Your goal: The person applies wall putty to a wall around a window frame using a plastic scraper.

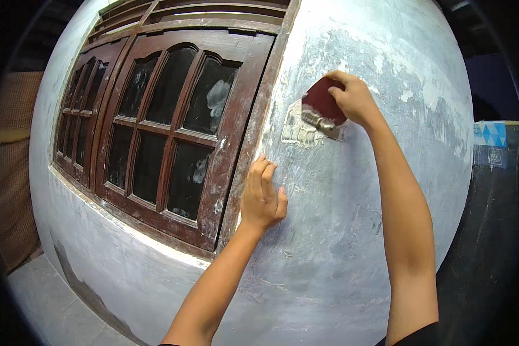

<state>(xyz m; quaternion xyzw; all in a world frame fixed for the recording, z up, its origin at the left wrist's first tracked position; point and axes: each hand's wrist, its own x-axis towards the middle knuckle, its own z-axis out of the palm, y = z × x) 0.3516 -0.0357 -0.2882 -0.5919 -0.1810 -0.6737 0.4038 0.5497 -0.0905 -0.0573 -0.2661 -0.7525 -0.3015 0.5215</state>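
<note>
My right hand is closed round the upper edge of a flat dark red putty spreader. Pale, wet-looking filler clings to the spreader's lower edge, which meets the wall. Around and below it lies a rough, ridged patch of cream filler on the grey-blue wall. Lower and to the left, my left hand rests against the wall beside the window frame, holding nothing. Its fingers are extended and slightly bent, with the thumb apart.
A brown wooden window with dark panes and whitish smears fills the left. Flaking white paint marks the upper wall. Woven brown matting hangs at far left above grey floor tiles. Beyond the wall's right edge stands a dark surface with a blue-white sheet.
</note>
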